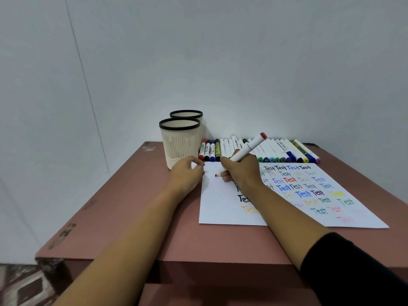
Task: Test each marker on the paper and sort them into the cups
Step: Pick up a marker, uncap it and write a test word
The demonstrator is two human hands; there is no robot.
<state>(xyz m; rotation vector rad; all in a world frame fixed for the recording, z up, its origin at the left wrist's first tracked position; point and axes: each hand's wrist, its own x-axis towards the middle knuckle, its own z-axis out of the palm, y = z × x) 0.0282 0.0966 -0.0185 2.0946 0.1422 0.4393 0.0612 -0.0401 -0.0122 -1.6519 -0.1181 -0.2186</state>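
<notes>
Pink worktop (132, 217): right hand (240, 171) grip clamped round red marker (247, 149) w/ tip on paper (220, 206). Curled grip of left hand (186, 175): contents unclear.

Plain pale grey wall (242, 51) behind, evenly lit, crossed at left by a thin slanting seam (81, 62). Below it, a reddish-brown table (176, 235) with scuffed, chipped patches along the left edge. At lower left, patterned brown and white floor (24, 286).
</notes>
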